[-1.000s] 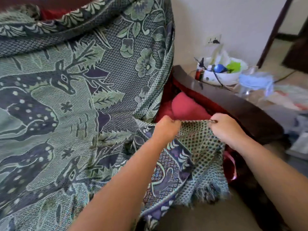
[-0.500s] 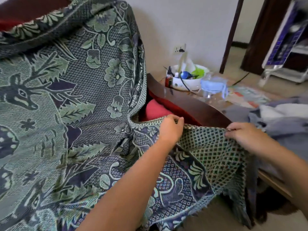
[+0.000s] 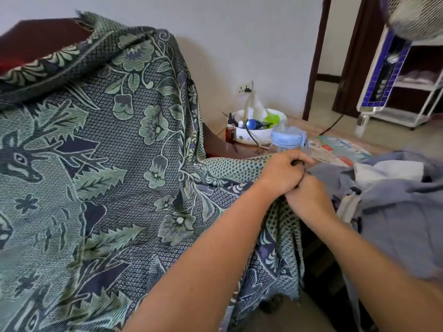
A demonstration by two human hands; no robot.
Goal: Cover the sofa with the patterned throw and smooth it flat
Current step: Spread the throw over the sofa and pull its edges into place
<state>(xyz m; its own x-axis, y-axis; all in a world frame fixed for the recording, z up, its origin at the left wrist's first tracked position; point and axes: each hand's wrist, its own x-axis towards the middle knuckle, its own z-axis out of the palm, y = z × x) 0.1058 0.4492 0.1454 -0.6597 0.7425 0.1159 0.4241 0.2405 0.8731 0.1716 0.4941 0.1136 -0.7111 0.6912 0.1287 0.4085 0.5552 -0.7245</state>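
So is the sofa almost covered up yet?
Mostly. The throw already drapes most of the sofa. Both the left hand and right hand grip its edge by the armrest. One top corner shows bare, and folds need smoothing.

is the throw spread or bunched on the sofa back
Spread: the throw hangs open, deer pattern showing; the sofa back's top left corner is bare.

throw [image 3: 107, 164]: green-navy deer-and-flower weave; draped over sofa [image 3: 31, 41] back and arm; edge bunched
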